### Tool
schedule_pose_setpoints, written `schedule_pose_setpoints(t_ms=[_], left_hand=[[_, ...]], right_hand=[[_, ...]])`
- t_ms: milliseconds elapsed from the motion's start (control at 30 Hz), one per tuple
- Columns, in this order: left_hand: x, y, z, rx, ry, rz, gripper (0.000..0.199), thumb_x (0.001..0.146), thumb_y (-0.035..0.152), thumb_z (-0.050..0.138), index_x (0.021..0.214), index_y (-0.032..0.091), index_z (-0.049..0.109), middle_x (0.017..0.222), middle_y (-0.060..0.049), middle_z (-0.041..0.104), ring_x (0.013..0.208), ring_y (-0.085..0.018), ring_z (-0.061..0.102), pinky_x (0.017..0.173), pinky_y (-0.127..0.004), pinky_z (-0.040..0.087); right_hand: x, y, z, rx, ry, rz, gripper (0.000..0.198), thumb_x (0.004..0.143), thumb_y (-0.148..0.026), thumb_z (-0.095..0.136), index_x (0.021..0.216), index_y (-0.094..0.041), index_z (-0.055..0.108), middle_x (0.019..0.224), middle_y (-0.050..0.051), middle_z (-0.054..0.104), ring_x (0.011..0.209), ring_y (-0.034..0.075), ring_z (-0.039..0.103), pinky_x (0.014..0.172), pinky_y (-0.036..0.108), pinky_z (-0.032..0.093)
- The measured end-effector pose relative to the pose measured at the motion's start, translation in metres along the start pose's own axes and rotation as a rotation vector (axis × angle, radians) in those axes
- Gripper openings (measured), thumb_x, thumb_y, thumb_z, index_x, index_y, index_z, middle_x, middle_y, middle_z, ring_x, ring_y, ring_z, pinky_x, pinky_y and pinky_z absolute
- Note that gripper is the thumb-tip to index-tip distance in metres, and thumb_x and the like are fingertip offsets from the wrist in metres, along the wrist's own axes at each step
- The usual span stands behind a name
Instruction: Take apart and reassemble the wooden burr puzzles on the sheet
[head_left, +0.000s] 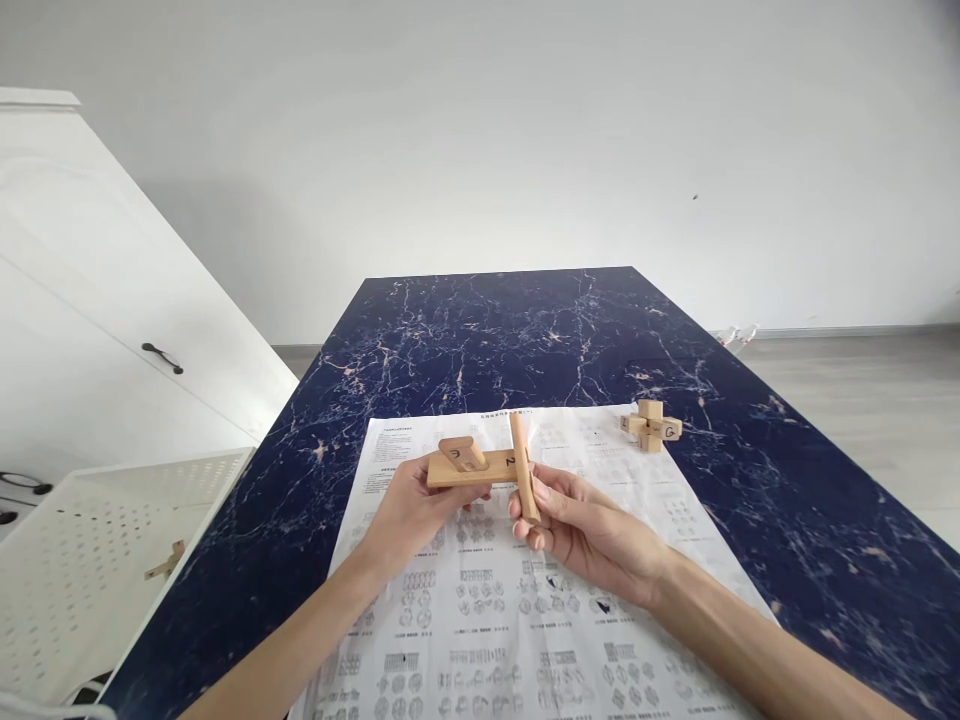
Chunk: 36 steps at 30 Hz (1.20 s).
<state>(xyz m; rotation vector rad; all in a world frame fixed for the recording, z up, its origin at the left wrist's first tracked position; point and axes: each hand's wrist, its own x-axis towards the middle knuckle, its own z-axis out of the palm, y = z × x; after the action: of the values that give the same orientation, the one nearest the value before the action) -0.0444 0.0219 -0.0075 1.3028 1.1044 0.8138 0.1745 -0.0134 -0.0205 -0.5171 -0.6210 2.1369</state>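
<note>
My left hand (420, 505) is closed around the left end of a flat wooden puzzle piece (491, 467) marked "2". A shorter wooden piece (460, 455) with a dark mark sits slanted through or on that flat piece; I cannot tell which. My right hand (574, 515) pinches a long, narrow wooden puzzle piece (520, 455) near its lower end. This narrow piece stands nearly upright across the right end of the flat one. Whether the two are joined there is hidden. Both hands are above a printed sheet (420, 630) with small assembly drawings.
An assembled wooden cross-shaped puzzle (651, 427) with lettered ends stands at the sheet's upper right. The dark blue marbled table (480, 340) ends near a wall. At the left are a white perforated basket (82, 545) holding a small wooden piece (165, 562), and a white cabinet (112, 260).
</note>
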Motion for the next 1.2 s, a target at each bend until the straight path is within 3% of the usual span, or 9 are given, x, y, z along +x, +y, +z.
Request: schedule_pose_setpoints(t_ms=[233,500,700,1000,1200], left_hand=[[0.000,0.004,0.004,0.093,-0.025,0.044,0.023,0.087,0.047,0.084,0.087,0.024,0.086,0.088,-0.004,0.078,0.077,-0.019,0.071,0.071,-0.031,0.057],[-0.001,0.008,0.011,0.179,0.021,0.054,0.024,0.087,0.045,0.082,0.077,0.024,0.085,0.088,-0.005,0.077,0.077,-0.021,0.070,0.069,-0.031,0.054],[-0.001,0.009,0.014,0.170,0.037,0.073,0.028,0.085,0.043,0.081,0.066,0.023,0.080,0.077,-0.003,0.075,0.072,-0.021,0.069,0.064,-0.030,0.053],[0.000,0.005,0.015,0.153,0.056,0.078,0.026,0.083,0.034,0.082,0.061,0.023,0.074,0.079,-0.002,0.076,0.075,-0.021,0.070,0.068,-0.031,0.054],[0.001,0.007,0.011,0.167,-0.047,0.087,0.032,0.091,0.042,0.077,0.065,0.023,0.073,0.061,0.000,0.066,0.068,-0.021,0.065,0.063,-0.030,0.049]], right_hand=[[0.002,0.009,0.000,-0.049,-0.003,0.042,0.043,0.091,-0.047,0.087,0.106,-0.014,0.064,0.085,0.004,0.077,0.070,0.011,0.076,0.067,0.019,0.061],[0.002,0.017,0.009,-0.148,-0.029,-0.056,0.044,0.096,-0.054,0.080,0.106,-0.017,0.058,0.075,-0.002,0.071,0.049,0.008,0.063,0.049,0.020,0.049],[0.003,0.016,0.013,-0.145,0.013,-0.031,0.046,0.092,-0.057,0.082,0.094,-0.017,0.059,0.077,0.000,0.071,0.053,0.008,0.062,0.054,0.021,0.051],[0.004,0.017,0.007,-0.073,-0.046,0.039,0.042,0.095,-0.053,0.080,0.087,-0.014,0.066,0.077,0.000,0.068,0.050,0.004,0.056,0.052,0.017,0.047],[0.002,0.017,0.008,0.006,-0.058,0.042,0.031,0.095,-0.042,0.083,0.090,-0.014,0.072,0.089,0.003,0.071,0.058,0.006,0.053,0.058,0.019,0.048]])
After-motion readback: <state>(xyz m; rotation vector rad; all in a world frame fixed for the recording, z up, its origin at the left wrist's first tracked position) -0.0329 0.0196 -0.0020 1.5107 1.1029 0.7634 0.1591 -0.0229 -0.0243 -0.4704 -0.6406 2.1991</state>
